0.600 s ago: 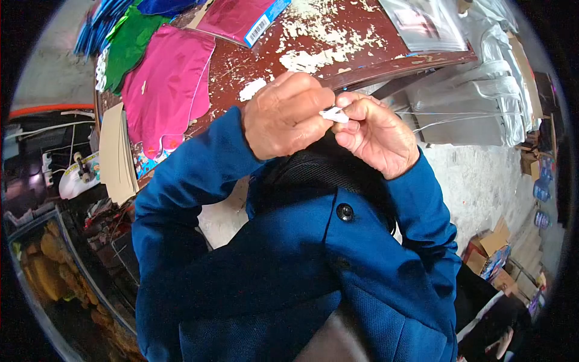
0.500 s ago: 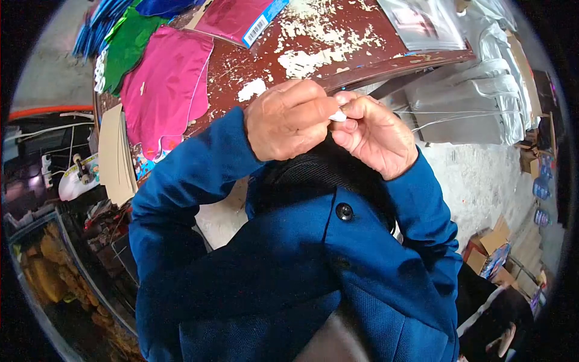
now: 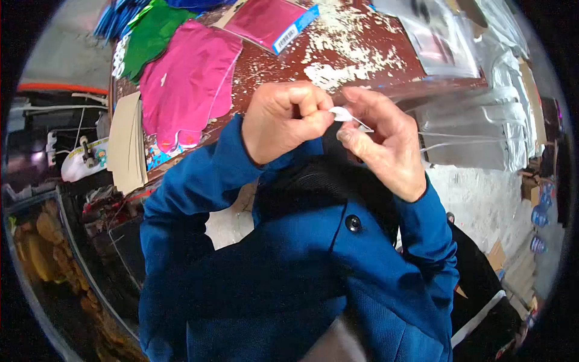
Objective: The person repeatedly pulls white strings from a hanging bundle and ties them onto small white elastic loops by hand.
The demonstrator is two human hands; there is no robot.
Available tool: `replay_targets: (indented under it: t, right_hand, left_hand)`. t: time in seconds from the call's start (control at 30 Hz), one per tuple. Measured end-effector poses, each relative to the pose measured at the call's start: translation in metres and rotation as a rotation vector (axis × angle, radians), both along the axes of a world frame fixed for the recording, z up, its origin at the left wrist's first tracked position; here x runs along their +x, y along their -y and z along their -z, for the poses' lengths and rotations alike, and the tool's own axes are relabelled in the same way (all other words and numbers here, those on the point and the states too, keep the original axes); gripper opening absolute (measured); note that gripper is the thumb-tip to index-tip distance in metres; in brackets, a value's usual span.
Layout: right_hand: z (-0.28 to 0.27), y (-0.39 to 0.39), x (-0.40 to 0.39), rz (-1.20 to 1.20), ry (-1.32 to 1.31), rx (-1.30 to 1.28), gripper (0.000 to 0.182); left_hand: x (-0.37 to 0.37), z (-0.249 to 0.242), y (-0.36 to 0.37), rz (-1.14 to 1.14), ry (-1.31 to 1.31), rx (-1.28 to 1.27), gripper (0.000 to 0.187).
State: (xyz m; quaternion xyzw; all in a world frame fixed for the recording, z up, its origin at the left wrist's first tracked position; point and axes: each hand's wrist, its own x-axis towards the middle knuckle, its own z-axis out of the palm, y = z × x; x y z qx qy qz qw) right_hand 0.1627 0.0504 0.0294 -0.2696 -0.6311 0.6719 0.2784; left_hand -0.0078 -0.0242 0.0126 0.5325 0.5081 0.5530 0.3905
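My left hand pinches one end of a small white strip between thumb and index finger, in front of my chest. The strip looks thin and slightly curled. Its far end reaches across toward my right hand, whose thumb and fingers are parted around it. Beyond the hands lies a worn red-brown table with peeling pale patches. On its left side are a glossy pink foil piece and a green one. A pink packet with a blue barcode edge rests farther back.
Clear plastic sleeves lie at the table's right corner. Silvery plastic bags hang beyond it. Cardboard sheets stand by the left edge, near a skateboard. A glass-sided tank is at lower left.
My right hand has come away from the left, its fingers spreading apart. More of the white strip now shows between them. The view has shifted slightly, moving the table rightward.
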Motion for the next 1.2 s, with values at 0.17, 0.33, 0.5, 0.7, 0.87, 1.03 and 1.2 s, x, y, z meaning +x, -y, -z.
replay_targets:
  t: [0.17,0.33,0.5,0.7,0.87,1.03,1.2]
  right_hand:
    - [0.000,-0.006,-0.011,-0.099,0.086,0.637,0.038]
    - [-0.004,0.003,-0.025,-0.081,0.100,0.398,0.019]
    - [-0.012,-0.001,-0.053,-0.150,-0.086,-0.448,0.011]
    - [-0.008,-0.009,-0.070,-0.338,-0.159,-0.916,0.018]
    - [-0.022,-0.002,-0.085,-0.339,-0.087,-0.954,0.019]
    - [-0.018,0.000,-0.093,-0.400,-0.041,-0.923,0.021]
    - [-0.015,0.000,-0.100,-0.412,-0.060,-0.809,0.020]
  left_hand:
    - [-0.013,-0.001,0.003,0.000,0.093,-0.138,0.018]
    - [-0.010,0.002,0.014,-0.147,-0.205,0.180,0.012]
    - [-0.017,-0.005,0.013,-0.329,-0.891,0.778,0.020]
    - [-0.033,-0.014,0.013,-0.443,-0.914,1.036,0.020]
    - [-0.047,-0.022,0.031,-0.460,-0.945,1.005,0.018]
    - [-0.048,-0.023,0.047,-0.480,-0.931,0.879,0.007]
    - [-0.052,-0.014,0.048,-0.585,-0.983,0.806,0.010]
